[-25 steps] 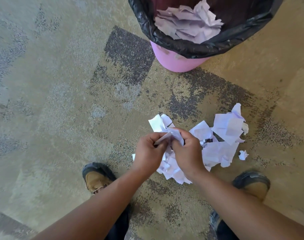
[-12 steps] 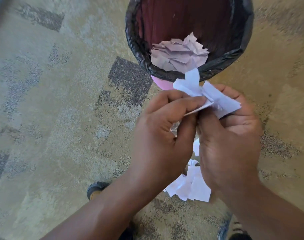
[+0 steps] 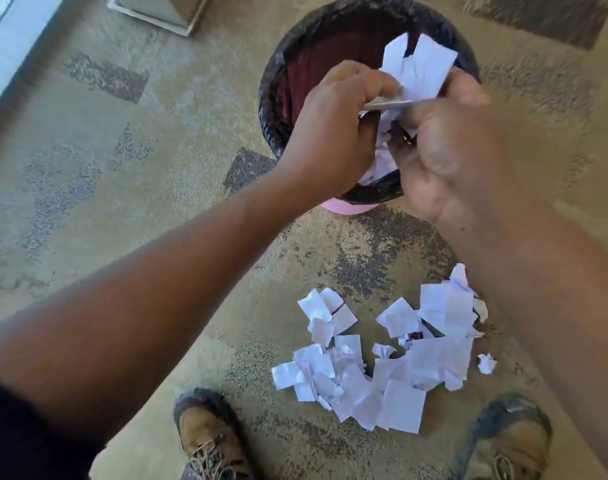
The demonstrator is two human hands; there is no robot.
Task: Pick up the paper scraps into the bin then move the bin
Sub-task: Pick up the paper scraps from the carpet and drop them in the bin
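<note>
Head view: both my hands are over the open mouth of the bin, which sits on the carpet at the far side of the scene. The bin is pink at its base, with a black liner folded over the rim. My left hand has its fingers curled, pinching the near edge of a bunch of paper scraps; my right hand grips the same bunch from the right side, fingers closed round it. The white pieces stick up between and beyond the two hands, above the bin opening. More white paper shows inside the bin below my hands. On the carpet near me, between bin and feet, lies a loose pile of scraps, with one small crumpled bit just to its right. My two brown boots, left boot and right boot, stand at the near edge.
</note>
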